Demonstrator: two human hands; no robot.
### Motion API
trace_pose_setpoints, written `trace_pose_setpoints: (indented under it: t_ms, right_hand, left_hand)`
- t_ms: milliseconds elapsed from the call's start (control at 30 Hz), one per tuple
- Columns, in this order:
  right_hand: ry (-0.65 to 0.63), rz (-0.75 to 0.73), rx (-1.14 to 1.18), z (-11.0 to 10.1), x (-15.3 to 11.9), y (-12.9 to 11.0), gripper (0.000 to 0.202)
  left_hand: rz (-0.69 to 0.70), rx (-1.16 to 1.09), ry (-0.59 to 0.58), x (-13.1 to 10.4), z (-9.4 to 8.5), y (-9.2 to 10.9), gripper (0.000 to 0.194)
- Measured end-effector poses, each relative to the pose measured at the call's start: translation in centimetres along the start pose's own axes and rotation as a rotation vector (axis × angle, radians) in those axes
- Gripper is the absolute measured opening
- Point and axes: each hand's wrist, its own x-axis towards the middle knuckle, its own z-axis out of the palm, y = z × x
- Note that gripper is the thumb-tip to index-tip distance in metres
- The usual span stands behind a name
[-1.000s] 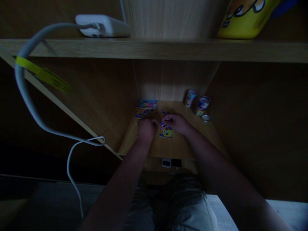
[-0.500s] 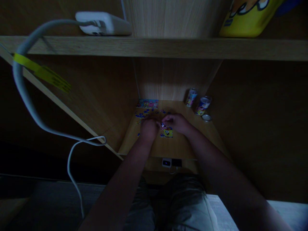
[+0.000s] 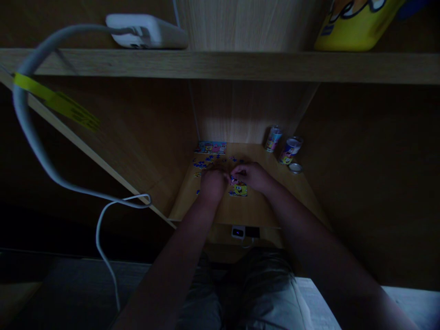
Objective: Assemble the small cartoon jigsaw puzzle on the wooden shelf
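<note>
On the wooden desk lies a partly joined jigsaw puzzle (image 3: 240, 189) with a yellow cartoon face and pink parts above it. My right hand (image 3: 252, 175) is at its upper right, with thumb and forefinger pinched on a small jigsaw piece at the puzzle's top edge; the fingertips largely cover it. Close by on the left, my left hand (image 3: 214, 182) is closed with fingers curled, its fingertips by the same top edge. What it holds, if anything, is hidden. Loose jigsaw pieces (image 3: 207, 162) are scattered beyond and left of my left hand.
A printed picture card (image 3: 212, 147) lies at the back left. Two printed cans (image 3: 273, 139) (image 3: 290, 151) and a round lid (image 3: 295, 168) stand back right. A shelf (image 3: 220, 65) overhead carries a white adapter (image 3: 147, 31) with a hanging cable (image 3: 44, 160).
Both hands stay nearly in place. The white-marked piece between the fingertips shows less now, and pink at the puzzle's top edge is visible there. The view has shifted slightly.
</note>
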Motion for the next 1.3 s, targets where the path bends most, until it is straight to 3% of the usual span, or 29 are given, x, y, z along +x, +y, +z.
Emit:
trace_pose_setpoints:
  t_ms: [200,467,767,967,1300]
  right_hand:
    - [-0.038,-0.09,-0.137,0.0,0.2,-0.5,0.015]
    - [-0.061,-0.252,-0.32,0.1,0.5,-0.9,0.018]
    - [0.194,-0.153,-0.406,-1.4,0.0,-0.8,0.031]
    - [0.075,-0.134,-0.428,-2.2,-0.4,-1.3,0.033]
    - [-0.046,-0.126,-0.399,-2.3,-0.6,-0.5,0.034]
  left_hand:
    - [0.045,0.2,-0.082,0.1,-0.3,0.2,0.032]
    - [0.0,0.222,-0.127,0.1,-0.4,0.5,0.03]
    - [0.014,0.175,-0.034,-0.2,-0.6,0.8,0.027]
    - [0.11,0.087,-0.037,-0.2,-0.6,0.5,0.034]
    - [0.149,0.089,-0.086,0.0,-0.2,0.1,0.032]
